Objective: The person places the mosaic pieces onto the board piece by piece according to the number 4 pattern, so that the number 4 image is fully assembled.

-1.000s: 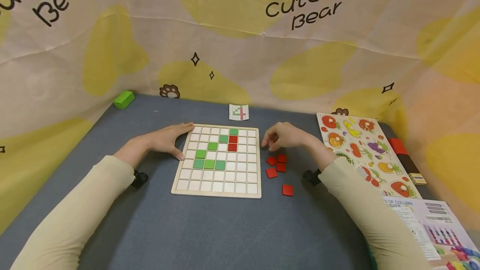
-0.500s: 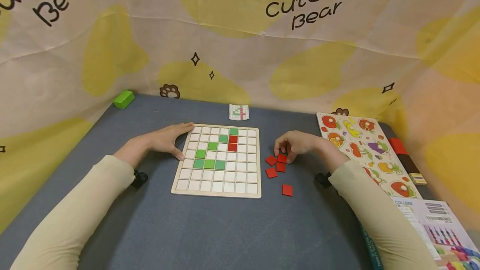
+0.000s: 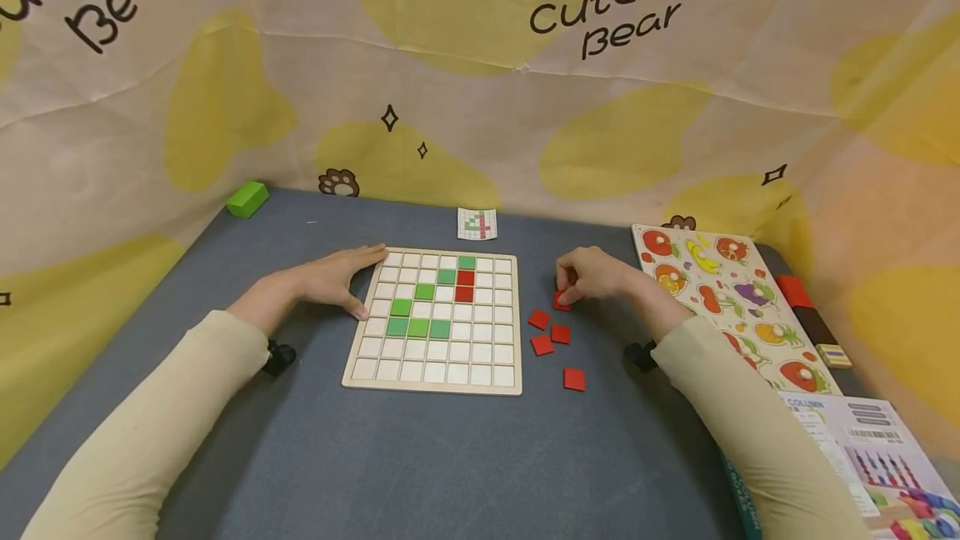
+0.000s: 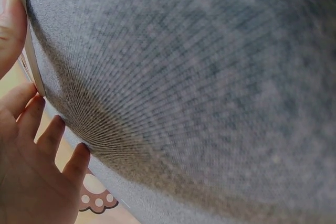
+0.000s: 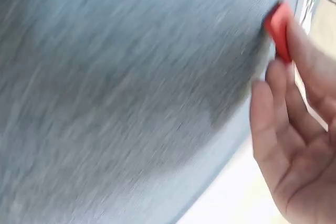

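A wooden grid board with white squares lies mid-table, bearing several green tiles in a slanting pattern and two red tiles below the topmost green one. My left hand rests at the board's left edge, thumb and fingers spread along it; the left wrist view shows the thumb against the rim. Right of the board, my right hand pinches a red square tile between thumb and fingers. Several loose red tiles lie on the table just nearer than that hand.
A small pattern card lies behind the board. At the right are a fruit picture board, a printed box, and a red and black item. A green block stands at the back left, by the patterned cloth.
My right hand has gone right from beside the board to the loose red tiles, taken one in a pinch and drawn back slightly with it. The left hand has stayed in place.
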The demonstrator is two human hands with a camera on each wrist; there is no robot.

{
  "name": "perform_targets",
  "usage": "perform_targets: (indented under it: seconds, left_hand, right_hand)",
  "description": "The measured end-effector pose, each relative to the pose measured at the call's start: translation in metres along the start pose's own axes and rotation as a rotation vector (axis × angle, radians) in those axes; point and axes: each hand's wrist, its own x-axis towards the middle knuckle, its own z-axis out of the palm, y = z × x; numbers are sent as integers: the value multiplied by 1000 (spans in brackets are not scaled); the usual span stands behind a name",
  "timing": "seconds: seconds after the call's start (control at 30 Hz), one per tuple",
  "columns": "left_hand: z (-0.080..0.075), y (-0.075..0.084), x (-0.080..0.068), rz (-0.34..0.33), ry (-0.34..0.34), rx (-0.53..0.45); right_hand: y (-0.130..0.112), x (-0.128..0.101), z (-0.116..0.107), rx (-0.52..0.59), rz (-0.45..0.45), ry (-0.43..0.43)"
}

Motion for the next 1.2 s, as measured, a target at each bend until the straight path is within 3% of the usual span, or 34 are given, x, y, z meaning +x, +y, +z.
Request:
perform_targets:
  seconds: [0.17,0.3,0.47,0.7,0.93,1.2]
  left_hand:
    - [-1,1,-1,-2,0,0]
    - [-1,1,-1,-1,2,5]
    - [-1,1,0,7,2,5]
    - [-2,2,0,6,2,11]
    - [-2,3,-2,2,2,11]
    - [-1,1,-1,-6,3,9]
  right_hand:
    - [-16,9,7,47,-3,193]
    - [-38,17,21,127,-1,265]
    - [-69,25,41,196,-21,227]
    - [-100,37,57,159,-76,199]
    - [-116,42,62,69,-92,225]
    - [-120,43,60,-21,-96,162]
